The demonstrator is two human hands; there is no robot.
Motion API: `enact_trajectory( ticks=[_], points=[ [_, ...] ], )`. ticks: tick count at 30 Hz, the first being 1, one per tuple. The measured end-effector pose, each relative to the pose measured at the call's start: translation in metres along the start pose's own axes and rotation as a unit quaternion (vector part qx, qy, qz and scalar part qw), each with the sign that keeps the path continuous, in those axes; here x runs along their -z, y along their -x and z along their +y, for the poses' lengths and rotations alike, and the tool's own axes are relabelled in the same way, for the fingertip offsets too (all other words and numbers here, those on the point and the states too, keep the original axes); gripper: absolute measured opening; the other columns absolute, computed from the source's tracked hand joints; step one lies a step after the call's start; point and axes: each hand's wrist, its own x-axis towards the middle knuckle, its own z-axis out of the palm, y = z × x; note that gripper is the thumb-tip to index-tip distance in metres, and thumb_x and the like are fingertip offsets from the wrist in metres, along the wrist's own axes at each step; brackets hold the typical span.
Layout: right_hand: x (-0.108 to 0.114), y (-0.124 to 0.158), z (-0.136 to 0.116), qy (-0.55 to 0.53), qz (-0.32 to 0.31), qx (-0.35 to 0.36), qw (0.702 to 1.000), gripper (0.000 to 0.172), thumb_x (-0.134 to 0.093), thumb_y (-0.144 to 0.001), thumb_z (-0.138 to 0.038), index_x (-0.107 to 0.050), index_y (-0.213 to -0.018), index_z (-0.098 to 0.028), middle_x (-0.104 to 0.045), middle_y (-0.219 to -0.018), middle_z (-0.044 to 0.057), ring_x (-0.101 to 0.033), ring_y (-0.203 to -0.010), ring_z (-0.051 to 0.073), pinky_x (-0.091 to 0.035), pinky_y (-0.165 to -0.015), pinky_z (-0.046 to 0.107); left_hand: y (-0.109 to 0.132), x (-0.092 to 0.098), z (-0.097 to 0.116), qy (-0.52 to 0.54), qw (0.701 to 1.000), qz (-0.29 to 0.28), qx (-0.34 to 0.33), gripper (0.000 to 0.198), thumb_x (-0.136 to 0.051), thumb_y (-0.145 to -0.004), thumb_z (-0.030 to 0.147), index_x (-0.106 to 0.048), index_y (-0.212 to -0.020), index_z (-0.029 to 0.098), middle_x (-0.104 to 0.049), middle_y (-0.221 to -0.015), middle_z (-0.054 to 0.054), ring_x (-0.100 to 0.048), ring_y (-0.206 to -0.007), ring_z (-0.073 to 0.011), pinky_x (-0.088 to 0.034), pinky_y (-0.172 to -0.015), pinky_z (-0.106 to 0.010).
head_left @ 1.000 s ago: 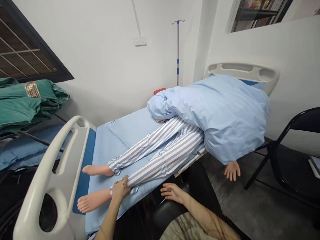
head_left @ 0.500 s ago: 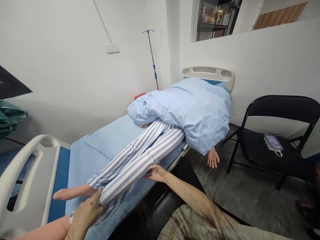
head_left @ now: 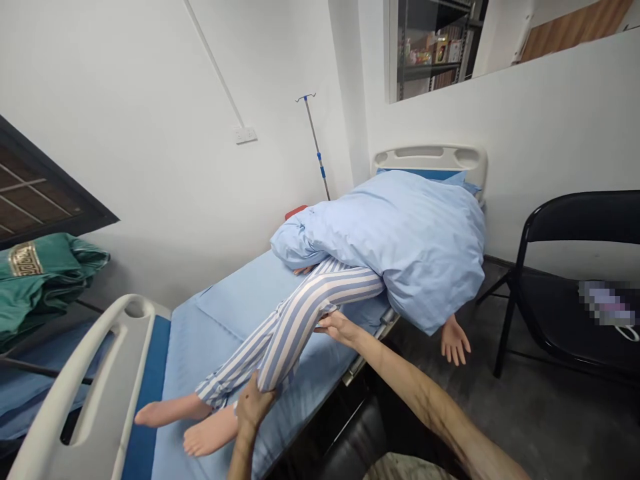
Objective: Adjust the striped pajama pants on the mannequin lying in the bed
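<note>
A manikin in blue-and-white striped trousers (head_left: pixel 297 327) lies on a bed, its nearer leg bent with the knee raised off the sheet. My left hand (head_left: pixel 255 402) is closed around that leg's lower shin, just above the bare near foot (head_left: pixel 213 432). Behind the same knee, my right hand (head_left: pixel 340 328) grips the leg from underneath; its fingertips are partly hidden by the cloth. The far leg stays nearly straight, ending in the far foot (head_left: pixel 173 410). A light blue quilt (head_left: pixel 395 233) covers the upper body, and a manikin hand (head_left: pixel 455 343) hangs out beyond the bed's near side.
The bed's footboard (head_left: pixel 123 347) stands at left and its headboard (head_left: pixel 425 157) against the back wall. An IV pole (head_left: pixel 315 140) rises behind the bed. At right is a black folding chair (head_left: pixel 590 217) with a blurred item on it. Green fabric (head_left: pixel 50 280) lies at far left.
The near leg has gone from almost straight to bent, its knee lifted and its foot drawn toward the hips. Both hands moved with it. The view has shifted slightly left and upward.
</note>
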Motion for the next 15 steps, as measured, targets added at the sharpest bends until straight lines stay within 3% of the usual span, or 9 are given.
enact_trajectory(
  ticks=[4,7,10,15],
  points=[
    [0.002,-0.003,-0.028,0.035,0.035,0.047,0.998,0.031,-0.07,-0.06,-0.022,-0.062,-0.09,-0.026,-0.067,-0.086,-0.003,-0.062,-0.09,0.019,-0.047,-0.082,0.031,-0.005,-0.019,0.047,0.027,1.0,-0.004,0.016,0.046,-0.046,-0.075,0.036,-0.049,-0.119,0.024,-0.069,-0.106,-0.011,-0.066,-0.099,-0.0275,-0.045,-0.072,-0.033],
    [0.006,0.0,-0.04,0.052,0.049,0.036,0.997,0.035,-0.071,-0.058,-0.022,-0.062,-0.092,-0.025,-0.067,-0.087,-0.003,-0.061,-0.09,0.019,-0.046,-0.081,0.03,-0.007,-0.026,0.065,0.011,1.0,-0.016,0.008,0.044,-0.045,-0.077,0.038,-0.05,-0.119,0.027,-0.069,-0.108,-0.011,-0.066,-0.099,-0.027,-0.044,-0.071,-0.033],
    [0.007,0.004,-0.037,0.057,0.062,0.018,0.996,0.035,-0.071,-0.059,-0.022,-0.063,-0.093,-0.025,-0.067,-0.087,-0.002,-0.061,-0.09,0.019,-0.047,-0.08,0.031,-0.005,-0.029,0.06,0.028,0.999,-0.025,-0.008,0.043,-0.045,-0.075,0.037,-0.051,-0.117,0.027,-0.069,-0.107,-0.011,-0.066,-0.099,-0.0275,-0.043,-0.069,-0.034],
    [0.001,0.011,-0.018,0.037,0.106,0.009,0.994,0.032,-0.072,-0.058,-0.022,-0.063,-0.089,-0.025,-0.067,-0.083,-0.002,-0.062,-0.084,0.018,-0.047,-0.079,0.031,0.007,-0.018,0.031,0.057,0.998,-0.006,-0.016,0.043,-0.05,-0.07,0.034,-0.053,-0.113,0.026,-0.071,-0.098,-0.009,-0.065,-0.097,-0.0301,-0.042,-0.068,-0.034]
  ],
)
